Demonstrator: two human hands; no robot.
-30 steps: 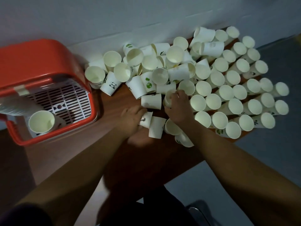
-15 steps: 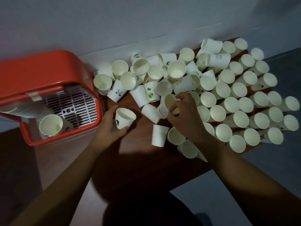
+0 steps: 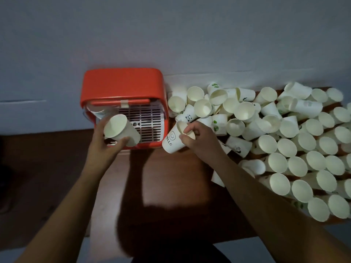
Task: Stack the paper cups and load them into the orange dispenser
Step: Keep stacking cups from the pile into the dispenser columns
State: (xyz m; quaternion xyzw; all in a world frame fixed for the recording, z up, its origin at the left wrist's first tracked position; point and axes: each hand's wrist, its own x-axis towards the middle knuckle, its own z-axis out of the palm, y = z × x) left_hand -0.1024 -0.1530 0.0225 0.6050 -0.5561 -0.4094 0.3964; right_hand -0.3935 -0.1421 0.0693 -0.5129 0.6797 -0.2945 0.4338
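L hand [image 3: 106, 143] gripped a plain paper cup [image 3: 119, 130], fingers & thumb curled round its lower wall, mouth tilted up toward the camera. That cup hung over the front of the orange dispenser [image 3: 121, 84], covering the left part of the white grille [image 3: 146, 120]. Couldn't tell whether its base touched the grille. Just beyond the L grip ran the dispenser's orange bar [image 3: 136, 101] w/ a bit of tape [image 3: 124, 103] on it. Under the bar sat a pale shape [image 3: 96, 112], too blurred to name.

R hand [image 3: 197, 138] held the HELLO cup [image 3: 171, 142] at its mouth, fingers curled over the rim in a pinch. The cup was tilted, base pointing down & left, w/ a smiley face above the lettering. It was just beside the dispenser's front right corner; contact there couldn't be told. The two grips were apart, w/ the grille's right part btwn them.

Right of the R grip lay a loose pile of cups [image 3: 245, 112], many on their sides or leaning on each other, some w/ green prints, one w/ a panda print [image 3: 188, 117] just beyond the R fingers. Right of the R forearm, upright cups [image 3: 313, 173] stood in close rows, mouths up. Another printed cup [image 3: 239, 146] lay on its side near the R wrist.

Below both grips was the brown table [image 3: 171, 186], crossed by a dark shadow. Beyond the dispenser & pile rose a grey wall [image 3: 171, 35].
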